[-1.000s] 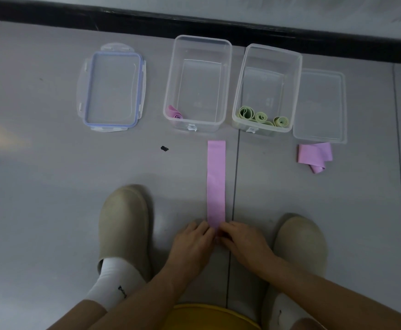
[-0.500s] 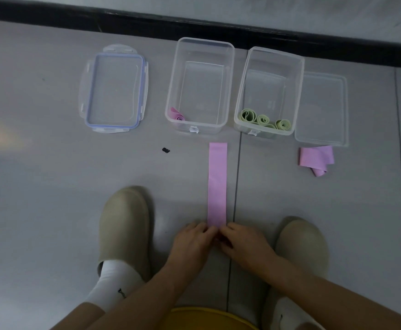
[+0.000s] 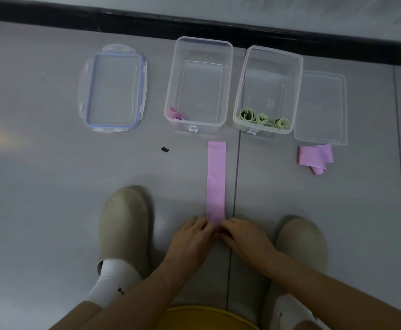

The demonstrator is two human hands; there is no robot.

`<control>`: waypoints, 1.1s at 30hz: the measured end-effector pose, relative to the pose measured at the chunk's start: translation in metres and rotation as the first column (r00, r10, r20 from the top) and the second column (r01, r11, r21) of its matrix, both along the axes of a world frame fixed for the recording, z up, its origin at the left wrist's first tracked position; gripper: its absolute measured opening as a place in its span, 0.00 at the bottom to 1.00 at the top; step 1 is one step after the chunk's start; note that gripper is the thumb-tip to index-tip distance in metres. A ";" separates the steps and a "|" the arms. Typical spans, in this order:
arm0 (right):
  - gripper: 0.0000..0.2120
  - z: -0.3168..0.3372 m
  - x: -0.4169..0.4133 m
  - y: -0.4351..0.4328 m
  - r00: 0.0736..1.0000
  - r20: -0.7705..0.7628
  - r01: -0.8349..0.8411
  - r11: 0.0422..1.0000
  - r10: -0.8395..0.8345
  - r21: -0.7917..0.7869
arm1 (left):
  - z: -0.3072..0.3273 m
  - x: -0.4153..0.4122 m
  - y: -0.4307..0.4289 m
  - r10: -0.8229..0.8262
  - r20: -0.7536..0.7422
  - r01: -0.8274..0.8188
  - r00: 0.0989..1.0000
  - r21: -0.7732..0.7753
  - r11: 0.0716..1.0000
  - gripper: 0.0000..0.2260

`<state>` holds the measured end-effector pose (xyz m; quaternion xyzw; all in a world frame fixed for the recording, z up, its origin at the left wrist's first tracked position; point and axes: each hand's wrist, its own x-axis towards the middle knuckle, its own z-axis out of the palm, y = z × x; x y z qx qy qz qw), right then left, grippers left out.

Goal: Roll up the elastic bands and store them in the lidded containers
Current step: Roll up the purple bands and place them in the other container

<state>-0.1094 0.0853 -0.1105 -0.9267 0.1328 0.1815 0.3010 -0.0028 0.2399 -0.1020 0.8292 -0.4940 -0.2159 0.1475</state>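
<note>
A pink elastic band [image 3: 216,179] lies flat on the grey floor, stretched out away from me. My left hand [image 3: 191,238] and my right hand [image 3: 241,236] pinch its near end between fingertips; that end is hidden under them. Beyond it stand two clear containers: the left container [image 3: 228,75] holds one rolled pink band [image 3: 176,114], the right container [image 3: 298,91] holds three rolled green bands [image 3: 262,119]. A second loose pink band [image 3: 315,157] lies crumpled at the right.
A blue-rimmed lid [image 3: 114,88] lies left of the containers and a plain clear lid [image 3: 321,107] right of them. A small black speck [image 3: 165,150] is on the floor. My two beige shoes [image 3: 125,225] flank my hands. A black skirting [image 3: 194,20] runs along the wall.
Both hands stay at the band's near end, with only slight finger shifts. The view has shifted slightly.
</note>
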 end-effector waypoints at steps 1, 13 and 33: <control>0.09 0.000 0.000 0.000 1.000 -0.001 0.015 1.000 -0.015 0.005 | 0.000 0.000 0.001 -0.010 0.001 0.010 1.000 -0.031 0.999 0.08; 0.18 0.002 0.003 0.000 0.995 0.042 -0.092 0.994 0.095 -0.064 | 0.004 0.010 -0.009 0.005 0.044 -0.005 0.999 -0.002 1.000 0.13; 0.16 0.000 0.011 -0.006 0.987 0.158 0.002 0.993 0.016 -0.114 | -0.004 0.020 -0.010 0.070 0.047 -0.069 0.996 -0.013 0.998 0.06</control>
